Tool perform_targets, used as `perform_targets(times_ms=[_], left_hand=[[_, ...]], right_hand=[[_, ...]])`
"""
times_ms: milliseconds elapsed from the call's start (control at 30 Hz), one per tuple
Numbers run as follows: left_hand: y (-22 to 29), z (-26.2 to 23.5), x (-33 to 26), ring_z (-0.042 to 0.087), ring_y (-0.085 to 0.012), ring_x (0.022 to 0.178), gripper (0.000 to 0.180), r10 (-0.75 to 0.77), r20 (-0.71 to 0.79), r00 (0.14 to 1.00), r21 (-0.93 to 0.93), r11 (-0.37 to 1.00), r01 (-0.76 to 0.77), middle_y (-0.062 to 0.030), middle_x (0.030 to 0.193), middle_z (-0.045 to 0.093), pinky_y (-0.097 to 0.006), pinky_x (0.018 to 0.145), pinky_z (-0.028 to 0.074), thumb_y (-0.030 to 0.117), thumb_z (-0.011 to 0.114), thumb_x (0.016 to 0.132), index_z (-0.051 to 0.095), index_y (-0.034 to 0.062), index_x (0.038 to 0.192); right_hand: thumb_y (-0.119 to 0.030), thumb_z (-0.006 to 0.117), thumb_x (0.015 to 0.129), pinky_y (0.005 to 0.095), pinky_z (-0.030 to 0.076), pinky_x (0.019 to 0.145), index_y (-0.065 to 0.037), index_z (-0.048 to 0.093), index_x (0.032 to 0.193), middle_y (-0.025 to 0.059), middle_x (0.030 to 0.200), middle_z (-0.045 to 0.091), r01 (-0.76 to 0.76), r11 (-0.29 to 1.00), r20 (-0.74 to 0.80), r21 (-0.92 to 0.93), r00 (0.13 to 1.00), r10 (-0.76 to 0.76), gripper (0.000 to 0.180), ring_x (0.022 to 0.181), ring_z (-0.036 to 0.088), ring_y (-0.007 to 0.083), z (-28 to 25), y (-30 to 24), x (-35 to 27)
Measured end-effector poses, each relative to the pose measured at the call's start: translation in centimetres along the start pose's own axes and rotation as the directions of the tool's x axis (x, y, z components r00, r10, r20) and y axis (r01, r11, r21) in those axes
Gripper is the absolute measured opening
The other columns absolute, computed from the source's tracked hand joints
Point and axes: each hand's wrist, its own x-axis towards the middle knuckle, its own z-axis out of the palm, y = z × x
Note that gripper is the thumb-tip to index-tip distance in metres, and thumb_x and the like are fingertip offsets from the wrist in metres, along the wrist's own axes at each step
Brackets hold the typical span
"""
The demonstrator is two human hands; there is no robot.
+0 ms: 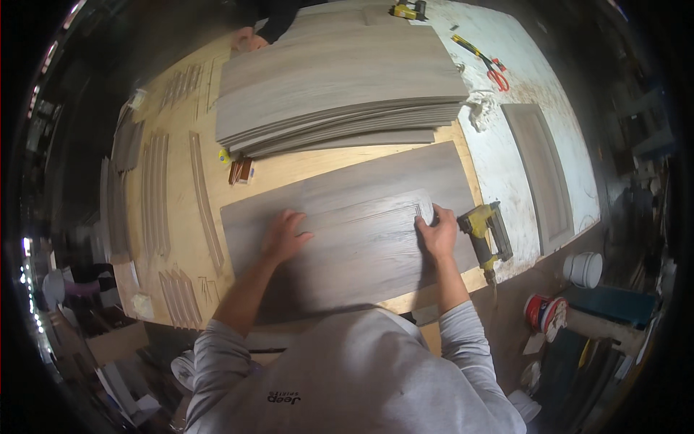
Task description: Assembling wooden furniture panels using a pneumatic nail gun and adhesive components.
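In front of me lies a grey-brown wood-grain panel [289, 289]. A thin, see-through sheet with a rounded corner [390, 205] rests on its right part, with fine lines near that corner. My right hand [441, 235] has thumb and fingers closed at the sheet's right edge. Over the panel's left part, my left hand [284, 236] is spread and holds nothing; whether it touches the surface I cannot tell. A yellow and black nail gun [486, 231] lies just right of my right hand, partly across the panel's right edge.
Beyond the panel rises a stack of similar boards [332, 79]. Thin wood strips [155, 192] lie on the left of the table. At right are a framed door panel [538, 177], red-handled cutters [497, 78] and another nail gun [410, 10]. Another person's hand [249, 40] touches the stack's far left.
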Motion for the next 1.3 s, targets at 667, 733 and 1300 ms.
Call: perform_targets(times_ms=[667,733,1300], left_hand=[[-10.7,-8.4,-10.5,0.051,-0.0383,0.127,0.060,-0.623,-0.474,0.622,0.056,0.684,0.727,-0.0192,0.136,0.054,-0.051,0.108,0.041,0.033,0.075,0.085,0.056,0.0040,0.134],[-12.2,-10.5,-11.6,0.052,-0.0385,0.126,0.061,-0.721,-0.439,0.537,0.040,0.581,0.813,-0.0196,0.134,0.054,-0.051,0.106,0.043,0.031,0.077,0.083,0.056,0.0029,0.134],[-7.7,-13.7,-24.1,0.065,-0.0181,0.106,0.056,-0.406,0.275,0.872,-0.932,0.109,0.345,-0.0084,0.119,0.065,-0.034,0.090,0.056,-0.006,0.066,0.090,0.048,-0.0002,0.143]], right_hand=[[-0.018,0.071,0.092,0.0443,0.043,0.106,0.001,0.057,0.138,0.0203,0.126,0.061,0.031,0.988,-0.195,0.154,0.981,0.000,0.052,0.118,0.058,0.0333,-0.9,-1.3,-9.7],[-0.018,0.071,0.092,0.0440,0.044,0.105,0.001,0.059,0.136,0.0196,0.124,0.062,0.023,0.987,-0.166,0.159,0.986,0.004,0.050,0.118,0.058,0.0333,0.2,-3.2,-12.8],[-0.029,0.071,0.095,0.0378,0.049,0.102,-0.009,0.052,0.146,0.0149,0.130,0.062,-0.038,0.796,0.456,0.604,0.836,-0.305,0.058,0.122,0.059,0.0275,9.3,-30.6,-23.0]])
